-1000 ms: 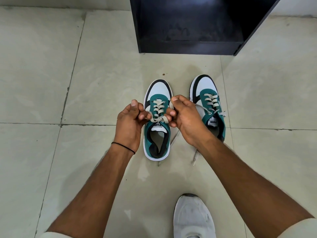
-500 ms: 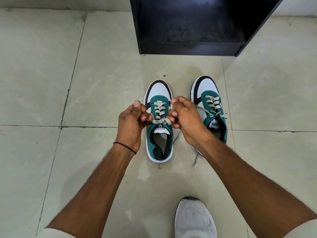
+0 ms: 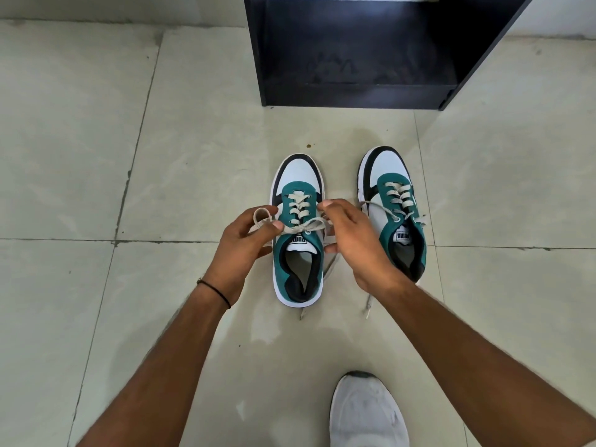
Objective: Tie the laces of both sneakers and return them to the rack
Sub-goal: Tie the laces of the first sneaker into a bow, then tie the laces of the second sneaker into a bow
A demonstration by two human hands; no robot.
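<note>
Two green, white and black sneakers stand side by side on the tiled floor, toes pointing away from me. My left hand pinches a loop of the beige lace at the left side of the left sneaker. My right hand is at that sneaker's right side with its fingertips on the other part of the lace. The lace stretches across the tongue between my hands. The right sneaker has loose lace ends trailing on the floor. The black rack stands just beyond the sneakers.
A white shoe on my own foot shows at the bottom edge. The pale floor tiles stretch to the left and right of the sneakers. The rack's lowest shelf is open toward me.
My hands have drawn apart from the middle of the left sneaker. A lace loop now shows in my left hand and the lace is stretched across the tongue.
</note>
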